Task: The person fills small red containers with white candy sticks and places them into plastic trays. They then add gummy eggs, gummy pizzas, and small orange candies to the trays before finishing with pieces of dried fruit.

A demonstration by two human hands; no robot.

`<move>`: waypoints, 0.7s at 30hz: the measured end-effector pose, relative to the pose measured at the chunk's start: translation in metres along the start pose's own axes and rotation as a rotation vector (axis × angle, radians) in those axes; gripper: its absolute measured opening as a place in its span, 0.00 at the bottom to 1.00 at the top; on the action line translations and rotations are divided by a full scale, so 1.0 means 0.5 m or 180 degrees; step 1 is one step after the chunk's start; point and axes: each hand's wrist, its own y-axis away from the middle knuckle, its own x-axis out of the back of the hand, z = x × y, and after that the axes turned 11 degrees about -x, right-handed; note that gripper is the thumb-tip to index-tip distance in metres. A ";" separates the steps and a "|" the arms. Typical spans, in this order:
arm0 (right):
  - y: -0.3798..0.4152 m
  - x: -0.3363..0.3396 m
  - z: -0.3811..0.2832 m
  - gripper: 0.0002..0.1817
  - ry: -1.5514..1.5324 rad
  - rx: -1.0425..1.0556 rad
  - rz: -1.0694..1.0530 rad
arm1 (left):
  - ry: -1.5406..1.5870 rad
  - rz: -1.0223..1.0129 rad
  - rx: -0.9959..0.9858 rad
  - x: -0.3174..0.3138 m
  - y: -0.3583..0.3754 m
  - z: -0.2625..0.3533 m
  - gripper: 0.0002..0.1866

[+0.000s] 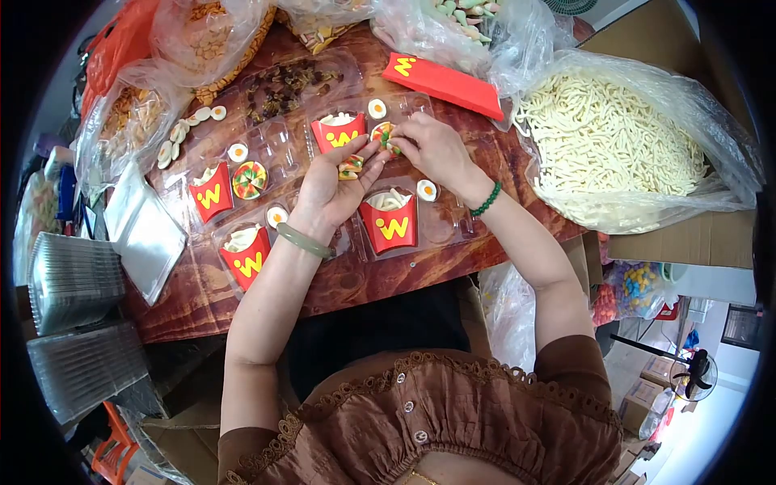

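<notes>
Crowding: bagged noodle candy [622, 137] and clear trays [380, 178] hem both hands.
Left hand [331, 190]: fingers clamped on pizza candy [351, 167].
Right hand [436, 149]: fingers pinching another pizza candy [383, 136] above the tray.
Edge: bare surface [356, 279] nearest the body.

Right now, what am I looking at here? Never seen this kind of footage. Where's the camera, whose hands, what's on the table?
There is no machine: one camera worn on a person's head looks down at their own bare hands over a wooden table. The left hand holds a small colourful candy piece. The right hand pinches another candy over a clear plastic tray. The trays hold red fry boxes and fried-egg candies. A big bag of pale candy strips sits at the right, and empty trays are stacked at the left.
</notes>
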 end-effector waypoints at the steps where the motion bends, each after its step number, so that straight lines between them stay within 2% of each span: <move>1: 0.002 -0.003 -0.001 0.07 0.0027 0.0066 0.0027 | 0.0037 0.0001 0.0003 0.000 0.002 0.000 0.17; 5: 0.006 0.001 -0.002 0.07 0.0428 0.0441 0.0127 | 0.0098 0.0036 0.0026 -0.003 0.021 0.004 0.18; 8: 0.008 0.006 -0.003 0.05 0.0361 0.0520 0.0113 | 0.0213 -0.0250 0.0155 0.003 0.047 0.008 0.17; 10: 0.009 0.014 -0.017 0.07 -0.0322 -0.0212 -0.0064 | 0.0212 -0.0506 0.0115 0.004 0.070 0.010 0.18; 15: 0.004 0.002 -0.016 0.10 -0.0096 -0.0066 -0.0073 | 0.0118 -0.0653 0.0099 0.010 0.109 -0.007 0.21; 17: 0.010 0.003 -0.017 0.11 0.0023 -0.0092 -0.0156 | 0.0365 -0.0985 0.0140 0.021 0.119 -0.014 0.22; 19: 0.012 0.037 -0.045 0.11 -0.0554 -0.0118 -0.0081 | 0.0416 -0.0930 0.0137 0.015 0.141 -0.020 0.22; 20: 0.024 0.062 -0.066 0.10 -0.1168 -0.0381 -0.0403 | 0.0472 -0.0880 0.0147 0.010 0.152 -0.023 0.22; 21: 0.036 0.084 -0.095 0.10 -0.1178 -0.0373 -0.0416 | 0.0393 -0.0821 0.0151 0.004 0.163 -0.024 0.22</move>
